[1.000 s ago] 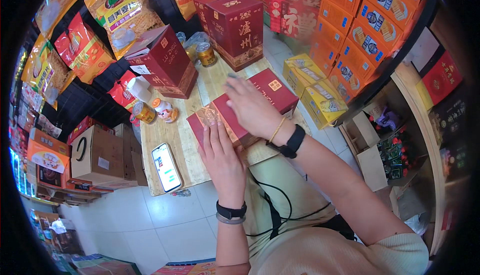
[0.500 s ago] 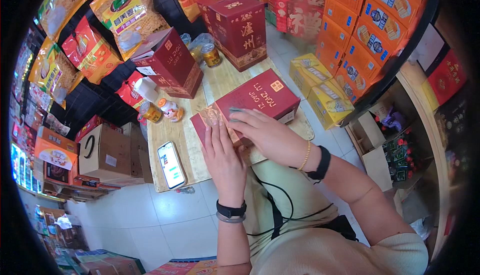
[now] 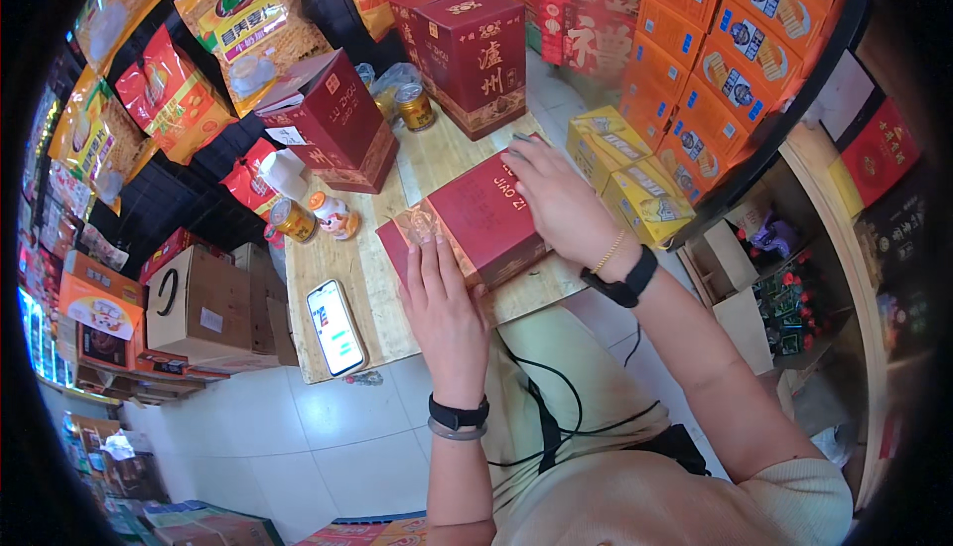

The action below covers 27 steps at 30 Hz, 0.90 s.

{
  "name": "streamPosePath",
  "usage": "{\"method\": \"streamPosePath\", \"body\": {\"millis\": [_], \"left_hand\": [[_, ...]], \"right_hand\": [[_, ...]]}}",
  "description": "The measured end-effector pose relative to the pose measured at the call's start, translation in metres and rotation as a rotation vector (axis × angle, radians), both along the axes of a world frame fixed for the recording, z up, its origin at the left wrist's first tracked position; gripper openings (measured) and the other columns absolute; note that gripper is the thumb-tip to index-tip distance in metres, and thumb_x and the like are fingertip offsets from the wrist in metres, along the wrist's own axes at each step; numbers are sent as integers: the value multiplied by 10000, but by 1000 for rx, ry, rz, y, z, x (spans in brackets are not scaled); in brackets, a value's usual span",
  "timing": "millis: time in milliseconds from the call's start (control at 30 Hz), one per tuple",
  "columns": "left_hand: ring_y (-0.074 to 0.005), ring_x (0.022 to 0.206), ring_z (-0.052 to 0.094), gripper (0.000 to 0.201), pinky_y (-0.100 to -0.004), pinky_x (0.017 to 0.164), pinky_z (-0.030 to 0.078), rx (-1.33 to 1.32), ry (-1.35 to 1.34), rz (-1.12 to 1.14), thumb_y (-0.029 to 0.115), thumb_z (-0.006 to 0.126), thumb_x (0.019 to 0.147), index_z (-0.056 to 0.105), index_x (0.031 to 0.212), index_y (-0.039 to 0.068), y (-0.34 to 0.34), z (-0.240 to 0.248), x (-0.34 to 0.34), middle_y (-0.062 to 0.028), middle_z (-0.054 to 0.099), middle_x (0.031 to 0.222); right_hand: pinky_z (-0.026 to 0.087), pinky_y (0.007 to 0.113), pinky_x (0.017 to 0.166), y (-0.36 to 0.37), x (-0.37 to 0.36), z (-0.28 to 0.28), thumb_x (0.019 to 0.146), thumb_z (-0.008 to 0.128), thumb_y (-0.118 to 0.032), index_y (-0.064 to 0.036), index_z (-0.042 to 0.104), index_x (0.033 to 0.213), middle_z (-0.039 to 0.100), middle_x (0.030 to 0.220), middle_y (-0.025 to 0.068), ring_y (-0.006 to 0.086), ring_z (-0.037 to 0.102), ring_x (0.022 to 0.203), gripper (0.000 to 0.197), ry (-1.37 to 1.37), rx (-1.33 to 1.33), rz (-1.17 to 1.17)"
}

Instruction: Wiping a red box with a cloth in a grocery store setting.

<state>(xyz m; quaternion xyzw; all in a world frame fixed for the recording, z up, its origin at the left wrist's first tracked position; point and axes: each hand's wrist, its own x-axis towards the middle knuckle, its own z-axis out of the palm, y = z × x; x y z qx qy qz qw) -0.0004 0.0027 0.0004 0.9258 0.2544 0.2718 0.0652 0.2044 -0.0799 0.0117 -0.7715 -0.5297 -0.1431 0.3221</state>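
Note:
A dark red carton with gold lettering and a gold patterned band lies on its side on the wooden table in front of me. My left hand rests flat across the banded end, fingers stretched out. At the far right end, my right hand presses on the carton's top face. Under its fingertips peeks a small grey-green piece that looks like cloth; most of it is hidden.
Two more red cartons, one smaller and one taller, stand behind. Near them are a gold can, a small bottle and a lit phone. Yellow boxes and stacked orange boxes rise at the right.
My right hand has slid away from my left hand, up and right along the carton to its far end, the grey-green piece going with it. My left hand stays in place.

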Motion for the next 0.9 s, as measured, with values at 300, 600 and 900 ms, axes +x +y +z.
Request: {"method": "streamPosePath", "body": {"millis": [300, 600, 900], "left_hand": [[-416, 1489, 390, 764, -501, 1239, 341, 13, -5, 8, 46, 739, 859, 417, 1547, -36, 1, -2, 0, -223, 462, 1570], [-421, 1493, 386, 712, -494, 1239, 346, 29, 11, 12, 24, 720, 868, 450, 1524, -36, -1, -1, 0, -215, 465, 1571], [-371, 1525, 358, 742, -540, 1234, 312, -20, 43, 38, 152, 713, 923, 401, 1576, -8, -2, -2, -1, -173, 446, 1608]], "right_hand": [[339, 493, 1241, 60, -40, -1, 957, 589, -50, 53, 575, 1364, 529, 1471, 222, 418, 435, 1456, 420, 20, -17, 175], [426, 466, 1165, 13, -62, 6, 956, 594, -61, 9, 592, 1363, 565, 1425, 177, 388, 520, 1357, 412, 114, 10, 426], [437, 444, 1161, -52, -21, 10, 986, 613, -51, -25, 587, 1398, 557, 1456, 153, 355, 538, 1362, 414, 32, -82, 314]]}}
